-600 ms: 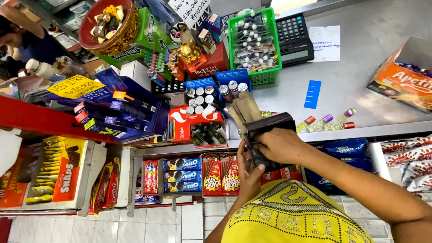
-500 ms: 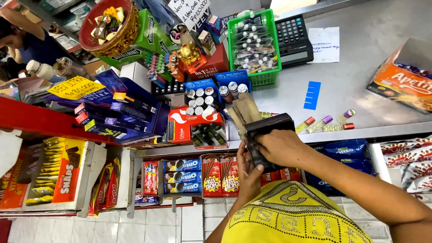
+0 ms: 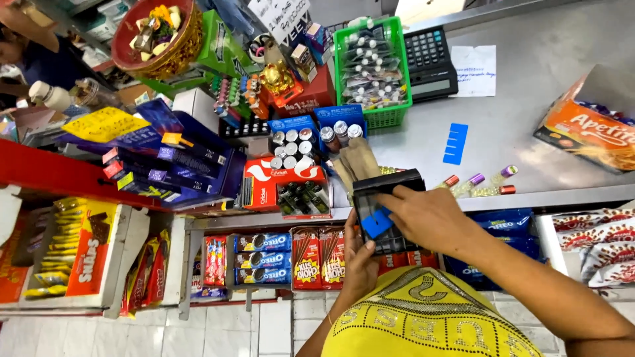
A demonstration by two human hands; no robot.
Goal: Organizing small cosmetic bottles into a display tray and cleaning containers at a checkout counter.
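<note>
Item in hand: black wallet (image 3: 387, 211), held open over the near edge of the tabletop (image 3: 529, 99), just near of the shelf of biscuit packs (image 3: 264, 258).
Contents showing: brown banknotes (image 3: 357, 162) standing up out of the far side; a blue card (image 3: 377, 223) at the open fold.
Left hand (image 3: 357, 264): under the wallet from the near side, curled and closed around its lower edge, carrying it.
Right hand (image 3: 430, 218): lying over the wallet's right half, fingers partly bent, fingertips at the blue card; whether it pinches the card I cannot tell.
Position: wallet sits between both hands, touching each.
Surroundings: green basket (image 3: 403, 73) of small bottles and a black calculator (image 3: 430, 63) far on the tabletop; loose small vials (image 3: 476, 185) just right of the wallet; orange snack box (image 3: 589, 132) far right.
Risk: banknotes stand loose and could slide out if the wallet tilts; the card could slip off the edge toward the shelves below; a sweep of the right hand could knock the vials rolling.
</note>
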